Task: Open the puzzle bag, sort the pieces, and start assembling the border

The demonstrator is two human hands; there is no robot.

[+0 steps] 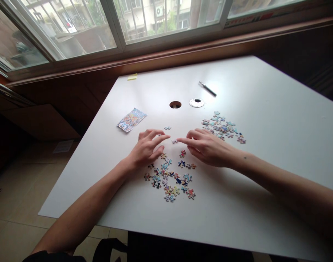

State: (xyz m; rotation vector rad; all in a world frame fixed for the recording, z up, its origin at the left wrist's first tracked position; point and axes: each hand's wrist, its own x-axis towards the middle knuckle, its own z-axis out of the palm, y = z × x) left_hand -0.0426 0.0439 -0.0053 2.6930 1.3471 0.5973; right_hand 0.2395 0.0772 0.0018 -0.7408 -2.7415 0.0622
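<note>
On the white table, a small jigsaw piece (174,141) lies between my two hands. The index finger of my right hand (207,145) reaches out to its right edge, while the other fingers are loosely bent. My left hand (150,145) hovers just left of it, fingers apart, with nothing seen in its grasp. A separate jigsaw piece (168,128) sits a little beyond. Nearer to me is a loose cluster of puzzle pieces (169,178), partly beside my left thumb. Another pile of puzzle pieces (223,127) spreads behind my right hand.
A colourful printed picture sheet (132,119) lies at the left. Farther back are a round hole (175,104) in the tabletop, a silver ring-shaped cover (196,102) and a dark pen (207,89). Yellow tape (132,77) marks the far edge, below the window.
</note>
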